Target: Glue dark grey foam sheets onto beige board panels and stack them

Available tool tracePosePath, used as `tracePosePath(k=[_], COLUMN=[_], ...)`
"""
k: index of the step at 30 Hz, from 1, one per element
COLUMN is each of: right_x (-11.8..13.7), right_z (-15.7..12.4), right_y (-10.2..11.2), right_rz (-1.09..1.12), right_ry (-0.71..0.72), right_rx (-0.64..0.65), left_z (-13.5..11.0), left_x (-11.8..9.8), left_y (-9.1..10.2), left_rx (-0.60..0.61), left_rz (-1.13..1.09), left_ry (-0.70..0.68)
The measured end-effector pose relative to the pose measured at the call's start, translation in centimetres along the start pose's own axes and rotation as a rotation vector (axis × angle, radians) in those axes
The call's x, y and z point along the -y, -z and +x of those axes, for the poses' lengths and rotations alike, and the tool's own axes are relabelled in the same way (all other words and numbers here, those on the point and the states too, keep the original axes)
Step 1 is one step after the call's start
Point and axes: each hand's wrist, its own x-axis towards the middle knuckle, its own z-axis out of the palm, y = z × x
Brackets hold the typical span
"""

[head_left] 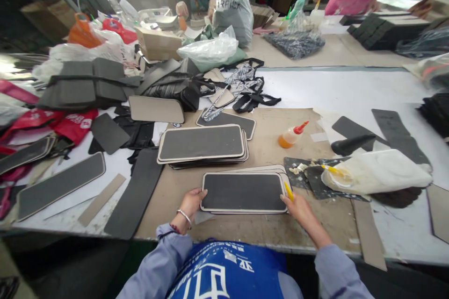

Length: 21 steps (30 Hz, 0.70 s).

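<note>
- The dark panel (242,191) with a pale border lay between the two hands, near the table's front edge, its long sides running left to right; whether it rested on the similar panels (277,168) beneath or was slightly raised could not be told, since it covered most of them.
- The left hand (191,203) pinched its left end, thumb over the border, the other fingers partly hidden.
- The right hand (298,205) gripped its right end, with a yellow stick (288,191) jutting up beside the thumb; the stick's lower part was hidden by the hand.
- Just behind stood a stack of bordered panels (201,144), overlapping another panel whose far part was covered by patterned straps (238,84).
- To the right were a bottle (289,137) with a red tip and a whitish container (389,170), its contents hard to make out.
- Across the table, two people were cut off by the top edge.
</note>
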Motion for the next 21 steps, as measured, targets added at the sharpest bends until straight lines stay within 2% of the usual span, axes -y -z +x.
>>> tracePosePath(k=[12,21], right_x=[-0.1,0.2], right_z=[-1.5,-1.4], right_y=[0.1,-0.2], right_rz=[0.043,0.001], right_ry=[0.035,-0.012], right_rx=[-0.082,-0.096], left_z=[-0.8,-0.5], left_x=[0.0,0.0], left_y=[-0.1,-0.1], left_rx=[0.023,0.007], left_rz=[-0.04,0.013], left_ry=[-0.026,-0.028])
